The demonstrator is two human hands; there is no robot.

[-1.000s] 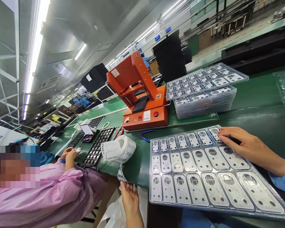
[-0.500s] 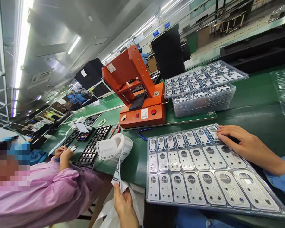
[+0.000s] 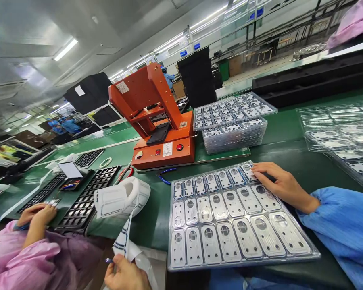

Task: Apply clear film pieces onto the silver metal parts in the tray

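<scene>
The right hand [image 3: 280,185] rests open on one tray [image 3: 245,262] of twenty-one silver plates [image 3: 218,205], three rows of seven, on the green bench [image 3: 157,237]; the left hand [image 3: 125,276] pinches a label strip [image 3: 122,237] from one roll [image 3: 122,197].

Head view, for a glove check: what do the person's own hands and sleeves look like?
The left hand and right hand are bare, with no gloves. The right arm wears a loose blue sleeve, gathered into a puffy cuff at the wrist. The left sleeve is out of frame.
</scene>
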